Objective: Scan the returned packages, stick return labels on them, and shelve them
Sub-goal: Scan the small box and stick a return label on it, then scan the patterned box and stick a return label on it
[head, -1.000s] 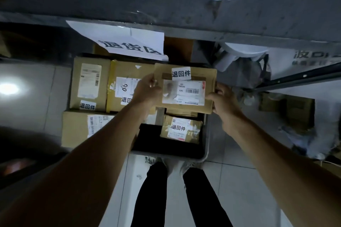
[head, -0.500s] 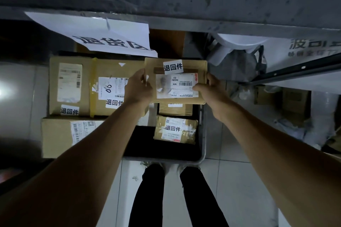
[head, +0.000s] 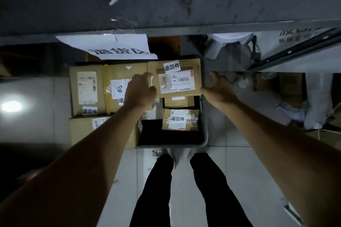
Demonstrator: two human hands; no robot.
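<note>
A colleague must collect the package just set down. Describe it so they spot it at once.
Below the white paper sign hanging from the shelf edge sits a dark bin of cardboard parcels. The package lies topmost at the bin's far right corner, between the left hand and right hand. Only its return sticker sits at the top edge, above a barcode label.

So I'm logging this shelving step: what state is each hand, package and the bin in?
Left hand: touching the top package's left edge.
Right hand: open, just off it.
Top package: labelled, lying flat on the stack.
Small package: labelled, in the bin.
Bin: partly filled.
</note>
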